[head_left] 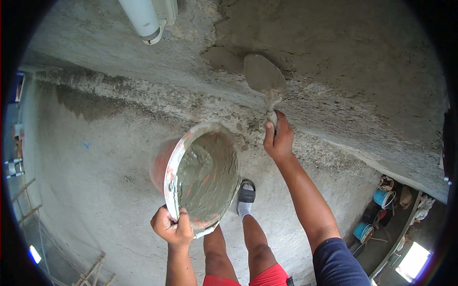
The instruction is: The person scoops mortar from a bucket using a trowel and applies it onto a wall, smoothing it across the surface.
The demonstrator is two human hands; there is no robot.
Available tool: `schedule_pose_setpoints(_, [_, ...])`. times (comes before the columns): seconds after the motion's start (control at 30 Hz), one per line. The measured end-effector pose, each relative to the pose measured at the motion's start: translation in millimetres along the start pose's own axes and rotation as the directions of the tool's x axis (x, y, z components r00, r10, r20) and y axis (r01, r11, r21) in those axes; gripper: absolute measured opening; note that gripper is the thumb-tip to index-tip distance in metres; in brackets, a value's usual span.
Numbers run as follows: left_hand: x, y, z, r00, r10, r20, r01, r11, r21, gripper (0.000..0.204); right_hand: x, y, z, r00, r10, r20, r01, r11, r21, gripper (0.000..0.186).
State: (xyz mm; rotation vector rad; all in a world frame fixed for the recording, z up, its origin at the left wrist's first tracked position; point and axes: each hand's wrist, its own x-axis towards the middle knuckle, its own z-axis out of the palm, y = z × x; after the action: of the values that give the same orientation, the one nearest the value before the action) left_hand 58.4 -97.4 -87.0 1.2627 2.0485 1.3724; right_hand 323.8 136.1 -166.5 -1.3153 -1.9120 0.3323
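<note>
My left hand is closed over the near rim of an orange bucket and holds it tilted, its mouth facing me. Wet grey mortar lies inside and coats the inner wall, with orange streaks showing through. The rim is crusted white. Wrapped round the handle of a mortar-coated trowel, my right hand is raised higher, to the right of the bucket. The blade points up and away, over the lower edge of a dark, damp-looking mortar patch on the wall. Whether the blade touches the wall I cannot tell.
A white tube lamp is fixed at the upper left. My sandalled foot stands on the grey floor. Blue buckets and other gear sit at the lower right. Wooden poles stand at the lower left.
</note>
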Motion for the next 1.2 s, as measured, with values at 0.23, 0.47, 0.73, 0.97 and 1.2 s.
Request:
schedule_pose_setpoints(0.23, [-40.6, -25.1, -19.2, 0.986, -0.157, 0.058, 0.153, 0.985, 0.075, 0.03, -23.8, 46.5, 18.7, 0.996, 0.077, -0.041, -0.083, 0.98, -0.182, 0.037])
schedule_pose_setpoints(0.47, [-67.8, -33.4, -24.1, 0.983, -0.171, 0.072, 0.165, 0.983, 0.076, 0.031, -50.9, 34.6, -19.0, 0.994, 0.074, 0.082, -0.074, 0.997, 0.003, 0.035])
schedule_pose_setpoints(0.73, [-70.2, -26.4, -18.4, 0.981, -0.146, 0.125, 0.136, 0.987, 0.081, 0.028, 19.2, -0.1, 5.6, 0.992, 0.007, 0.126, 0.001, 0.998, -0.063, 0.031])
schedule_pose_setpoints(0.97, [-64.4, -25.1, -15.6, 0.992, -0.085, 0.09, 0.083, 0.996, 0.034, 0.028, -1.5, -2.1, 22.6, 0.973, 0.012, 0.232, 0.017, 0.992, -0.122, 0.033])
schedule_pose_setpoints(1.2, [-62.5, -33.0, -24.9, 0.991, -0.083, 0.103, 0.077, 0.995, 0.057, 0.027, 41.4, -38.3, 5.5, 0.993, -0.115, 0.0, 0.114, 0.985, -0.133, 0.033])
